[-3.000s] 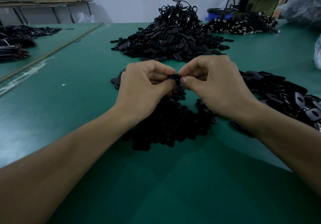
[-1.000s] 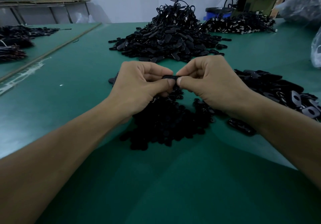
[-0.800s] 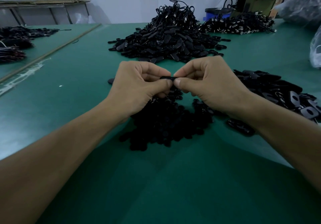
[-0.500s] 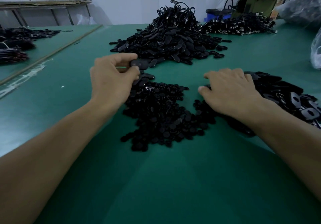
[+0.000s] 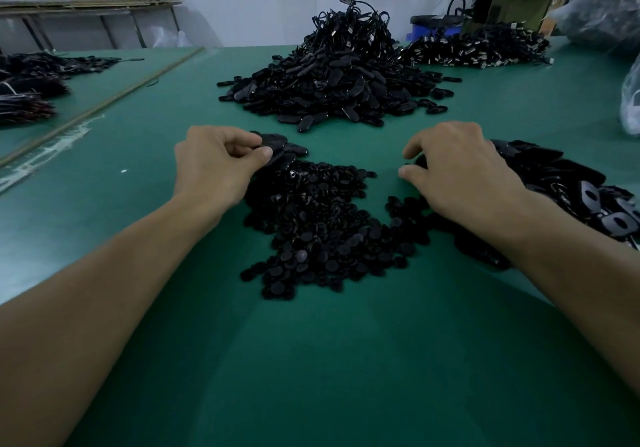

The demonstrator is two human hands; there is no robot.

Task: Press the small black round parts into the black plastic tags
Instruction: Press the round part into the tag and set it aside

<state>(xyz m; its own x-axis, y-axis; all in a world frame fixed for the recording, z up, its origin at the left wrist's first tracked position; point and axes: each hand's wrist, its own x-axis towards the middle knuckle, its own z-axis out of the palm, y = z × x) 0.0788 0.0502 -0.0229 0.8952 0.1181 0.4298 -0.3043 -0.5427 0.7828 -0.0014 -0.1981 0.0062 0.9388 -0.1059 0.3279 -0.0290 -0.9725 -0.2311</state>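
A heap of small black round parts (image 5: pixel 322 224) lies on the green table (image 5: pixel 311 360) between my hands. My left hand (image 5: pixel 214 166) is at the heap's far left edge and pinches a black plastic tag (image 5: pixel 273 141) between thumb and forefinger. My right hand (image 5: pixel 457 172) lies palm down with curled fingers on the left end of a pile of black tags (image 5: pixel 568 183); whether it holds anything is hidden under the palm.
A big mound of black tags with cords (image 5: pixel 339 72) rises behind the hands. Another spread of tags (image 5: pixel 478 49) lies at the back right, beside a blue tub (image 5: pixel 433 25). Dark bundles (image 5: pixel 27 89) sit far left. A clear plastic bag (image 5: pixel 630 100) is at the right edge.
My hands, which pinched one tag together, have parted. The left carried the tag to the left and now holds it lower by the heap; the right went onto the tag pile.
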